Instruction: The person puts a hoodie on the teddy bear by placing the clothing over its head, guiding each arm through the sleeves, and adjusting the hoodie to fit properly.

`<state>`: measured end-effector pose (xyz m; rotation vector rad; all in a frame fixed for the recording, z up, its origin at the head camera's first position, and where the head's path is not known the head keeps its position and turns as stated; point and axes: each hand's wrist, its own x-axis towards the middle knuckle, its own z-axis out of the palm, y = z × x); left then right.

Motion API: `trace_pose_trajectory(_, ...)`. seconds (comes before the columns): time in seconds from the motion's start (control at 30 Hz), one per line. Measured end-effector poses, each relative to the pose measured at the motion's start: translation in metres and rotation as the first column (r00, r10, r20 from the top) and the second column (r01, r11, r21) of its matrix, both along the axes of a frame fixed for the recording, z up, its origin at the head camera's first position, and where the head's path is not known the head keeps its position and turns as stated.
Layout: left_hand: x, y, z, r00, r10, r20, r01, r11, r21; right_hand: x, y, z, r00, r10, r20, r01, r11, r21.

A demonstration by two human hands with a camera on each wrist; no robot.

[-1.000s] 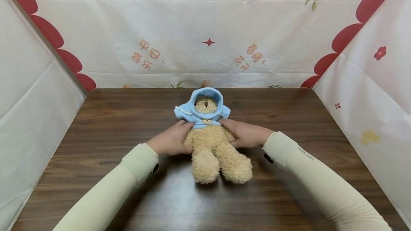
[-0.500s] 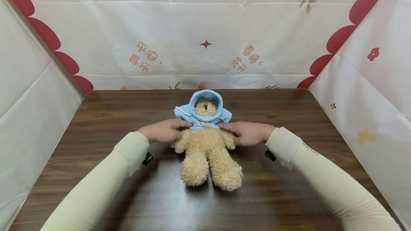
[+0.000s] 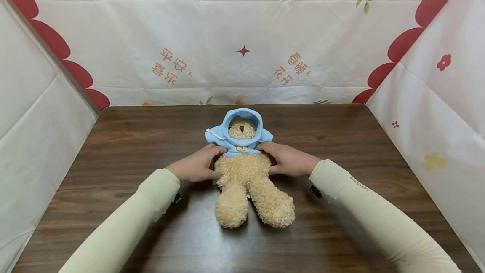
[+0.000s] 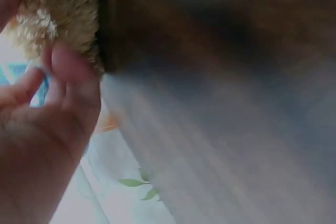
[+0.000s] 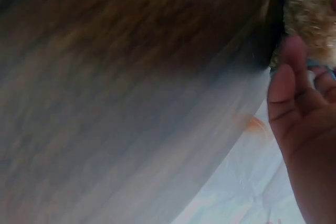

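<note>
Left hand [image 3: 195, 164] and right hand [image 3: 291, 160] grip teddy bear [image 3: 243, 169] at both sides; backdrop [image 3: 212, 33] behind it reads “LUCK”, “平安喜乐”, “春暖花开”.

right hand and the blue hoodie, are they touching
Touching: in the head view, the right hand has its fingers on the lower edge of the blue hoodie.

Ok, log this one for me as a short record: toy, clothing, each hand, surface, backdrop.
Toy: tan teddy bear, lying face up
Clothing: light-blue hoodie, hood around the head, belly uncovered
Left hand: grips one side, a fingertip at the hem
Right hand: likewise, opposite side
Surface: dark wood-grain table
Backdrop: white printed cloth
</note>
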<state>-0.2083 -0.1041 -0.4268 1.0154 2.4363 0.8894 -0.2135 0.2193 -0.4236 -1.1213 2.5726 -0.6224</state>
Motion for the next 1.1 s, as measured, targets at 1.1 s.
trace_pose_trajectory(1.1, 0.010, 0.010, -0.019, 0.987, 0.060, -0.152, -0.061, 0.998, -0.001, 0.009, -0.016, -0.014, 0.941, -0.115, -0.317, 0.127, 0.992, 0.018)
